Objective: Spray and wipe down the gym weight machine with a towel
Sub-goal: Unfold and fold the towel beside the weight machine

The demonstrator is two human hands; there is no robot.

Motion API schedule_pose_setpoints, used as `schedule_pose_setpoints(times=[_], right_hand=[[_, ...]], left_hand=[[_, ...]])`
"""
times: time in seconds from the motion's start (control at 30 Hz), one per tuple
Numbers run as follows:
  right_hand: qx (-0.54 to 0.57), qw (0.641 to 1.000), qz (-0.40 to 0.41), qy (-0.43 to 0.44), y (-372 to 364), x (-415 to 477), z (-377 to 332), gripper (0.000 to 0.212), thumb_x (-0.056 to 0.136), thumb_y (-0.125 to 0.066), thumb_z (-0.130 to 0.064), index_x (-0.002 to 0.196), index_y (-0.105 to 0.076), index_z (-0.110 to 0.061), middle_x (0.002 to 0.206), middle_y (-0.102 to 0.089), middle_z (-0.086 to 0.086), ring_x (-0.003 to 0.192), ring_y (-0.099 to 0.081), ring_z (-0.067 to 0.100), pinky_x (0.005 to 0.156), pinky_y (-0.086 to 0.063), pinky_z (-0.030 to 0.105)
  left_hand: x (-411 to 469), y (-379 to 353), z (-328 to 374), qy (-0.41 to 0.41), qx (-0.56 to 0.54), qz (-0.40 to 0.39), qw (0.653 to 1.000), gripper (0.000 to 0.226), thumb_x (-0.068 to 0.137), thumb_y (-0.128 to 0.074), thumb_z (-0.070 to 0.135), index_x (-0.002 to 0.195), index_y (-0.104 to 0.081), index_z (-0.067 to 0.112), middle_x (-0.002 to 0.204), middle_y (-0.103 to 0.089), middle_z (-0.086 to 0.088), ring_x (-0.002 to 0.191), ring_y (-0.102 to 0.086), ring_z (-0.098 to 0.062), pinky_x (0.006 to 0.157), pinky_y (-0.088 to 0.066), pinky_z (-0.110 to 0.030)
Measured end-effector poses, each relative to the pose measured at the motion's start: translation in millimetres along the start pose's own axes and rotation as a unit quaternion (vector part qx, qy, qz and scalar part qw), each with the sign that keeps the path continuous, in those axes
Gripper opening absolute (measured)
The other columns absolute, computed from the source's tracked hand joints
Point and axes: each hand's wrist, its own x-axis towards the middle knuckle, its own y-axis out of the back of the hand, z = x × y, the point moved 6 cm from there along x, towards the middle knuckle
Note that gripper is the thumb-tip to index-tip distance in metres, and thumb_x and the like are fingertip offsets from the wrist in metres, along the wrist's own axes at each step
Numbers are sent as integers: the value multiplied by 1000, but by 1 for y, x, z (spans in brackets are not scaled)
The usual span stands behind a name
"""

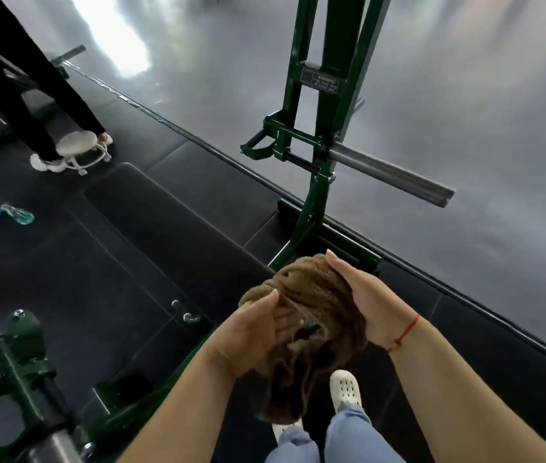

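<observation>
Brown towel (318, 292): bunched between both hands, above the white shoe (345, 389). Left hand (258, 329): straight fingers pressed flat on it. Right hand (370, 302): cupped round its other side. Beyond: green machine frame (320, 105), steel bar (388, 172), black bench pad (164, 235), stool (81, 142).

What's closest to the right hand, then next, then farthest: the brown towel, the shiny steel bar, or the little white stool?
1. The brown towel: the right hand cups it, touching.
2. The steel bar: ahead on the right, sticking out of the green upright.
3. The white stool: far off to the left.
</observation>
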Motion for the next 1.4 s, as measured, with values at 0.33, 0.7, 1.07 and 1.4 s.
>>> schedule_pose_setpoints(times=[0.33, 0.7, 1.07, 1.4], right_hand=[[1, 974, 118, 195, 102, -86, -61, 46, 99, -52, -57, 118, -70, -19, 110, -74, 14, 106, -70, 37, 102, -51, 52], [231, 912, 211, 263, 251, -149, -65, 17, 99, -61, -27, 86, -66, -18, 74, -68, 3, 75, -67, 19, 71, -53, 31], [252, 886, 329, 208, 384, -192, -6, 23, 103, -53, -17, 85, -63, -8, 72, -66, 7, 56, -68, 16, 58, -55, 30], [137, 900, 390, 139, 460, -215, 18, 17, 95, -68, -19, 96, -70, -2, 108, -67, 21, 101, -63, 37, 94, -54, 50]], left_hand=[[-2, -137, 46, -120, 7, -25, 992, 25, 95, -61, 26, 103, -68, 3, 104, -74, -18, 96, -73, -31, 99, -55, -50], [50, -239, -5, -44, 274, -83, 957, 59, 73, -89, 7, 126, -64, 4, 116, -71, -26, 106, -70, -45, 94, -54, -61], [104, -251, -55, -10, 364, 115, 924, 15, 103, -59, 15, 117, -61, 14, 107, -68, -12, 78, -65, -19, 63, -52, -29], [117, -290, -54, -112, 592, 189, 776, 46, 105, -53, 20, 145, -48, 0, 141, -55, -20, 128, -52, -35, 100, -43, -39]])
